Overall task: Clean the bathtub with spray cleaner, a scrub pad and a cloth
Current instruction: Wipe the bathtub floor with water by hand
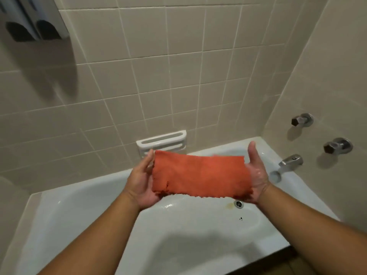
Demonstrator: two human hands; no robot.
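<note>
The person holds the orange cloth (200, 175) out over the bathtub (79, 215), its long axis running side to side from the left hand (142, 183) to the right hand (257, 175). Both hands lie flat and palm-up under its ends, thumbs raised beside the edges rather than pinching, the fingers hidden beneath the fabric. The tub floor sits straight below and the drain (238, 203) lies just under the right hand, so that hand seems the nearer one to begin wiping at that end.
</note>
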